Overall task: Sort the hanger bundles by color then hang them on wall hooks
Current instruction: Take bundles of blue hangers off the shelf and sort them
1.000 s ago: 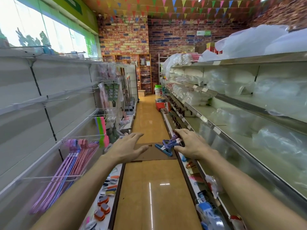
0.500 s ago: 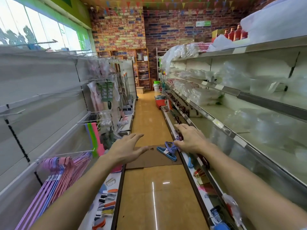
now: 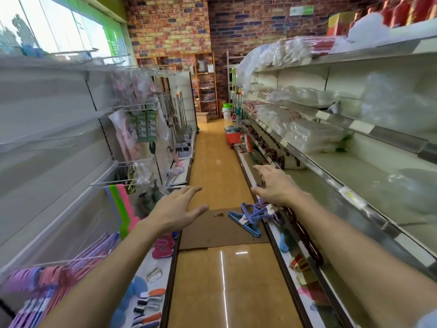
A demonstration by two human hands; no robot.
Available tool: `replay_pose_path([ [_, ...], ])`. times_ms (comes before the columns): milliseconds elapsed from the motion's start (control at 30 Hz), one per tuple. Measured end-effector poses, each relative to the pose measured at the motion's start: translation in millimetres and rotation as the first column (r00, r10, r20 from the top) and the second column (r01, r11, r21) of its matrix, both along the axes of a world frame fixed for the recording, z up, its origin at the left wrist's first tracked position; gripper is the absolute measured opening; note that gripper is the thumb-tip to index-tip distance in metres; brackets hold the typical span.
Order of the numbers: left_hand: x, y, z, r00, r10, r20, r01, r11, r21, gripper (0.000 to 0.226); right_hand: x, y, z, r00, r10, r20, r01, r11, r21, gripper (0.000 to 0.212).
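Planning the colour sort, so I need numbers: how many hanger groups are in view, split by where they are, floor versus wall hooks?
On the cardboard, blue and purple bundle: 1
On wall hooks, purple-pink hangers: 1
Total: 2

Two hands reach forward, the left hand (image 3: 176,210) and the right hand (image 3: 275,185). One cardboard sheet (image 3: 212,229) lies on the floor. One loose hanger pile (image 3: 249,216) rests at its right edge; its hangers are too tangled to count.
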State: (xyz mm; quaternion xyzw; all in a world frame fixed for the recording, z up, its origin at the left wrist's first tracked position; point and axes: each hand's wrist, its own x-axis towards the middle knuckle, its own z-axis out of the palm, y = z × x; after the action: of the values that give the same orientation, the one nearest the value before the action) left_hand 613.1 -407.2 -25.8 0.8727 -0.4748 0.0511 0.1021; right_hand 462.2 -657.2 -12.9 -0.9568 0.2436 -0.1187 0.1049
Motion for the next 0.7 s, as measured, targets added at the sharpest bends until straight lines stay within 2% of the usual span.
replay_pose_path([
  [133,62,-47,-9,0.999,-0.033,-0.013,0.033,0.999,-0.007,0.072,57,-36,-13,1.0,0.001,-0.012,-0.001,1.0,0.003,0.074],
  [400,205,-147,-6,0.992,-0.113,-0.047,0.113,0.994,-0.007,0.07,179,-105,-30,0.995,-0.099,-0.022,0.1,0.994,0.039,0.07],
  [700,310,-254,-21,0.981,-0.183,-0.069,0.185,0.982,0.029,0.068,268,-193,-50,0.979,-0.201,-0.019,0.202,0.975,0.091,0.067],
])
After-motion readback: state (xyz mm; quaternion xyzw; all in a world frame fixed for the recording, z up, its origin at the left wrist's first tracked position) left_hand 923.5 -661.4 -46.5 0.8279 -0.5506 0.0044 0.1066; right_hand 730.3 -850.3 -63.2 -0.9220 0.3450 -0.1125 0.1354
